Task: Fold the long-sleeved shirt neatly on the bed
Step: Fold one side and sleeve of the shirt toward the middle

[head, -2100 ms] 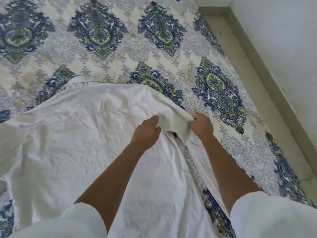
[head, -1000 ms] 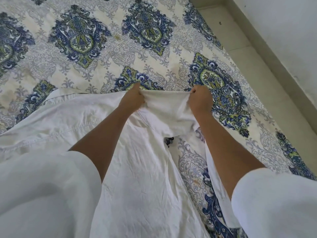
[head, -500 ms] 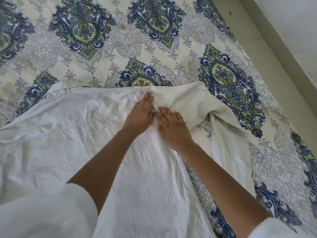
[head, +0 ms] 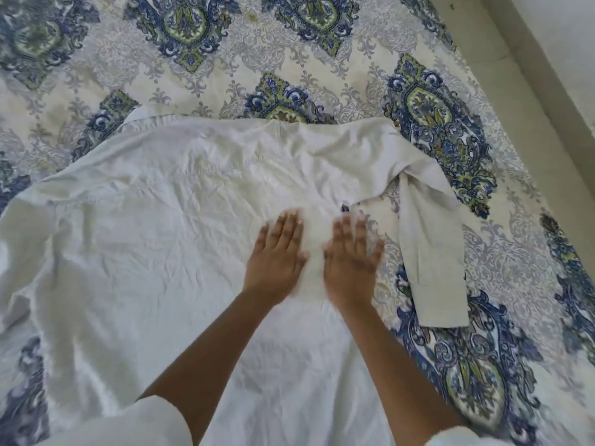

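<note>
**Two flat hands on a white shirt**

A white shirt (head: 145, 236) lies spread out on the bed (head: 322, 75). It looks to be front down and has many small wrinkles. The bed has a cover with blue and green shapes.

The left grip (head: 277, 255) is a bare hand. It lies flat on the shirt with straight fingers kept close together. It pinches nothing.

The right grip (head: 351, 259) lies flat just beside it, with a thin strip of cloth between the two. Its fingers are straight and spread a little. It is a bit blurry. It rests near the right edge of the shirt.

One shirt sleeve (head: 431, 246) bends down on the bed to the right of the right grip, a little apart from it. Its cuff (head: 441, 304) points back at the person.

The shirt's collar (head: 138, 115) is far up on the left.
</note>
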Available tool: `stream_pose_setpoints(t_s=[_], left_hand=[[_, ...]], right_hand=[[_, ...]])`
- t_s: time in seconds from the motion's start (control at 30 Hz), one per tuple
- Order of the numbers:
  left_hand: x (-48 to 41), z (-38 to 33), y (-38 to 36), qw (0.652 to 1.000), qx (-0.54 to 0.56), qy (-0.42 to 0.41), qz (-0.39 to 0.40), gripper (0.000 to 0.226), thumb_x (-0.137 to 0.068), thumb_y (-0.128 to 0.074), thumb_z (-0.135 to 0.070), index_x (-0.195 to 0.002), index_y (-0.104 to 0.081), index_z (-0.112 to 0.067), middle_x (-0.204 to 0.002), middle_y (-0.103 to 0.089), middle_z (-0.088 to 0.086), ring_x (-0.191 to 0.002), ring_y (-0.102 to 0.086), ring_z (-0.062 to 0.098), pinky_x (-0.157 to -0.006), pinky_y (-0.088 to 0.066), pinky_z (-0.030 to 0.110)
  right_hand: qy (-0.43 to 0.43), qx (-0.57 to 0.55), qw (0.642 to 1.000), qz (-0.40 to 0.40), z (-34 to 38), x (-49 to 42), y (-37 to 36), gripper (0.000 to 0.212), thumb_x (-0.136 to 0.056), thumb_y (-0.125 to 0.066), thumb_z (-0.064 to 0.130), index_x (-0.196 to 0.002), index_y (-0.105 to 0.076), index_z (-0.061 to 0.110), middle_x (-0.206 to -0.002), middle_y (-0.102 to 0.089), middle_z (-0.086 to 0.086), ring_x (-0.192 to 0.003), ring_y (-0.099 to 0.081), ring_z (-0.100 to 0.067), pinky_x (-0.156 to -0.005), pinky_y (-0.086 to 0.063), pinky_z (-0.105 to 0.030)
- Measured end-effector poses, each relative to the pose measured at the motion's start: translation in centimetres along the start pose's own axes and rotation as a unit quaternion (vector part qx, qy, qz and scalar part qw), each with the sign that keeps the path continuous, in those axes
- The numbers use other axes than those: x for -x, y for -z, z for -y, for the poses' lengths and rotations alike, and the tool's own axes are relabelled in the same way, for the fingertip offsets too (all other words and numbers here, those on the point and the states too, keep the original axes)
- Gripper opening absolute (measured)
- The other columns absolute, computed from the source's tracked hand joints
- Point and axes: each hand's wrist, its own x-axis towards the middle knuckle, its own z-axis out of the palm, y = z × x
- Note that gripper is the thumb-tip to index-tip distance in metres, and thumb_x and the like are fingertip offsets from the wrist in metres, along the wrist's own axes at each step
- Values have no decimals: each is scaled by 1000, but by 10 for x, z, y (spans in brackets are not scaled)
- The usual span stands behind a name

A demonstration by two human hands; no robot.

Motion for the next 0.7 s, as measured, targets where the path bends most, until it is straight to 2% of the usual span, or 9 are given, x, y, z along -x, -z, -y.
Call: stream_pose_setpoints(t_s=[0.07,0.17,0.23,0.3,0.4,0.5,0.57,0.63,0.7], left_hand=[[33,-19,-10,1000,13,-9,-20,59,-95,-24,-36,-145,-28,-5,-153,-26,11,-141,-26,25,-113,-15,42],[92,-43,-23,999,40,3,-17,58,-94,-28,-32,-146,-27,-7,-154,-24,9,-143,-22,24,-112,-18,41],[123,-53,-28,999,51,12,-3,59,-93,-30,-33,-146,-25,-8,-155,-23,8,-143,-18,22,-112,-17,41],[146,-60,-28,999,52,9,12,59,-93,-30,-34,-146,-24,-8,-154,-24,8,-142,-17,21,-112,-16,41],[161,-70,-23,998,63,-16,21,57,-94,-28,-35,-144,-30,-7,-152,-31,9,-141,-27,24,-113,-18,41],[168,-82,-22,992,58,-96,51,56,-96,-23,-36,-144,-32,-8,-152,-31,6,-140,-29,24,-114,-28,44],[172,-91,-28,985,57,-144,70,58,-97,-20,-39,-147,-23,-10,-156,-21,3,-144,-18,23,-117,-19,43],[179,-98,-36,983,62,-151,81,61,-97,-18,-42,-149,-15,-10,-158,-12,3,-146,-6,21,-119,-7,40],[187,-103,-40,985,44,-149,75,64,-97,-21,-44,-148,-18,-8,-157,-15,5,-146,-7,20,-116,-7,39]], right_hand=[[32,-34,999,-2,6,26,3,54,-93,-29,31,-143,-33,13,-153,-28,-8,-143,-24,-27,-112,-7,-56],[112,-52,992,35,-5,85,-6,53,-95,-29,29,-146,-27,15,-154,-23,-1,-144,-22,-20,-114,-12,-51],[59,-92,993,39,-26,106,-6,53,-97,-26,31,-146,-26,14,-154,-25,-4,-144,-22,-20,-116,-14,-46],[-15,-173,985,3,-39,122,4,50,-96,-29,27,-141,-38,7,-147,-39,-13,-138,-34,-29,-112,-26,-44],[-187,-273,943,-40,-58,155,26,36,-95,-39,17,-123,-55,1,-119,-59,-18,-112,-52,-36,-91,-42,-39],[-245,-303,912,131,-88,189,47,32,-94,-52,29,-118,-55,9,-113,-58,-7,-102,-56,-26,-82,-43,-34],[-245,-328,876,257,-104,200,56,36,-89,-60,30,-119,-52,10,-110,-55,-1,-102,-54,-20,-79,-42,-29],[-225,-289,871,327,-115,207,61,32,-89,-61,22,-117,-55,9,-110,-57,-5,-103,-54,-21,-68,-39,-23],[-234,-263,874,334,-122,211,68,36,-89,-61,16,-122,-55,5,-119,-57,-12,-107,-55,-25,-72,-40,-25]])
